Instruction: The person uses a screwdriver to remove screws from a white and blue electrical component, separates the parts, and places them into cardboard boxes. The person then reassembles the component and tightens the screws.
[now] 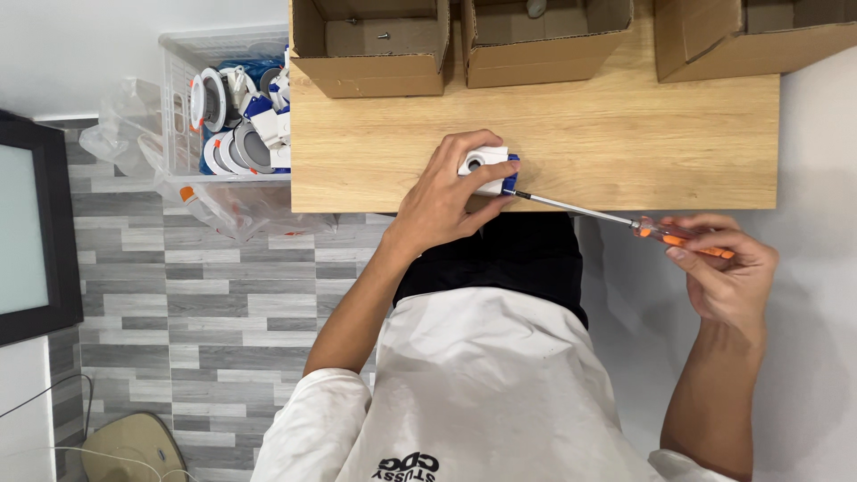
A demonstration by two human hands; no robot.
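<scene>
Pinning the white-and-blue fitting (486, 170) on the wooden table's (625, 134) near edge with my closed left hand (442, 201), I keep the screwdriver (625, 220), gripped by my right hand (728, 268), straight and seated.

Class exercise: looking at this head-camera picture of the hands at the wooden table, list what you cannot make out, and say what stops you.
- Small white and blue part: mostly covered by the left hand, head view.
- Screwdriver handle: wrapped by the right hand; its tip is too small to read.
- Cardboard boxes: cut off by the top edge.
- Basket contents: jumbled, partly behind a plastic bag.
</scene>
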